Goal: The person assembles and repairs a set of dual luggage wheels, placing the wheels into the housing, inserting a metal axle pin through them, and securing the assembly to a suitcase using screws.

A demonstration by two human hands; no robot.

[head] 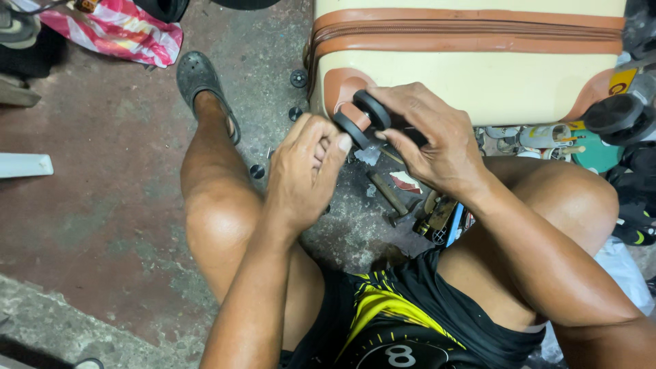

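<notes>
A black double caster wheel (363, 118) is held in front of the corner of a cream suitcase with brown trim (478, 75). My right hand (427, 137) grips the wheel from the right, fingers wrapped over its top. My left hand (307, 167) presses against the wheel's lower left side with fingers bunched; whether it pinches a small part is hidden. The suitcase lies on its side on the concrete floor, just beyond my knees.
A hammer (388, 195) lies on the floor between my legs, beside a small heap of tools (441, 219). Small black discs (298, 78) dot the floor near the suitcase. My sandalled foot (199, 85) is at left. More black wheels (615, 116) and clutter sit at right.
</notes>
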